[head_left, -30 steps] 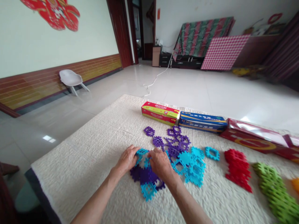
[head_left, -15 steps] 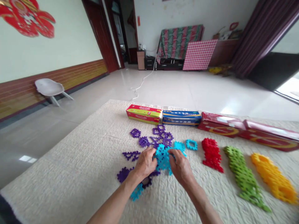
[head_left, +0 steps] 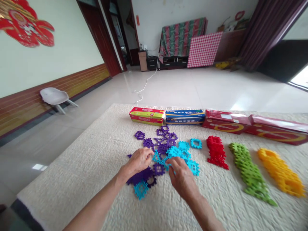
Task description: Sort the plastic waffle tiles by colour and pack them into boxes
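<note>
My left hand (head_left: 141, 159) is closed in a pinch at the edge of a light-blue interlocking plastic piece (head_left: 157, 157) with a notched rim. Opposite it, my right hand (head_left: 180, 173) pinches another light-blue piece (head_left: 166, 164), partly hidden by the fingers. Just beyond the right hand lies a pile of light-blue pieces (head_left: 175, 151). Purple pieces (head_left: 163, 148) spread out behind both hands. More purple ones (head_left: 158, 169) lie below and beside the left hand, with a light-blue square piece (head_left: 141, 190) nearest me.
Red (head_left: 216, 152), green (head_left: 250, 173) and yellow pieces (head_left: 281, 173) lie in rows to the right on the cream quilted mat (head_left: 96, 154). A red-yellow box (head_left: 147, 116), a blue box (head_left: 185, 117) and two dark red boxes (head_left: 226, 122) line the far side.
My hands have moved apart, the left outward. Light-blue pieces now lie piled behind my right hand, and smaller light-blue ones are at my fingertips. The view has shifted slightly.
</note>
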### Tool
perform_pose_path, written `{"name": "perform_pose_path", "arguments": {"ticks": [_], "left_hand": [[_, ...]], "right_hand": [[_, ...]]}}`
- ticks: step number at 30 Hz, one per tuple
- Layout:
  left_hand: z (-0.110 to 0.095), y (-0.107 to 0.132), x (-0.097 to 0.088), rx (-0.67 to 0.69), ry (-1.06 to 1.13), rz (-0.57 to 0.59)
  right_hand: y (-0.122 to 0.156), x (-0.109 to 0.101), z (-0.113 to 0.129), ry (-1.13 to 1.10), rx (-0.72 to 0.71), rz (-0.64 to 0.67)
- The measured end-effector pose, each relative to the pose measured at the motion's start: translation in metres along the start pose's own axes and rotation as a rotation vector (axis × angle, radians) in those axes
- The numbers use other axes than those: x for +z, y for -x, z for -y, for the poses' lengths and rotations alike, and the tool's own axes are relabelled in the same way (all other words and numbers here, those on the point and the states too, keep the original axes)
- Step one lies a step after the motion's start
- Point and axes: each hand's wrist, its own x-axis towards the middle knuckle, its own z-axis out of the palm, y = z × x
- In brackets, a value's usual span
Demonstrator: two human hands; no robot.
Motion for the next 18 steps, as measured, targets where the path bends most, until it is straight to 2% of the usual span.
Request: {"name": "perform_pose_path", "arguments": {"ticks": [2, 4, 7, 11, 14, 18], "left_hand": [[0.017, 0.024, -0.003, -0.015, -0.046, 0.071], [0.031, 0.047, 0.001, -0.024, -0.049, 0.080], [0.042, 0.070, 0.011, 0.007, -0.007, 0.130], [0.046, 0.080, 0.018, 0.074, 0.015, 0.136], [0.048, 0.076, 0.019, 0.102, -0.015, 0.102], [0.046, 0.057, 0.018, 0.037, -0.076, -0.058]], "right_hand": [[0.009, 0.017, 0.027, -0.061, -0.062, 0.138], [0.020, 0.037, 0.050, -0.055, -0.073, 0.200], [0.040, 0.070, 0.071, -0.022, -0.086, 0.157], [0.055, 0.102, 0.079, 0.070, -0.082, 0.056], [0.053, 0.109, 0.080, 0.089, -0.049, 0.103], [0.048, 0.096, 0.080, -0.014, -0.023, 0.195]]}}
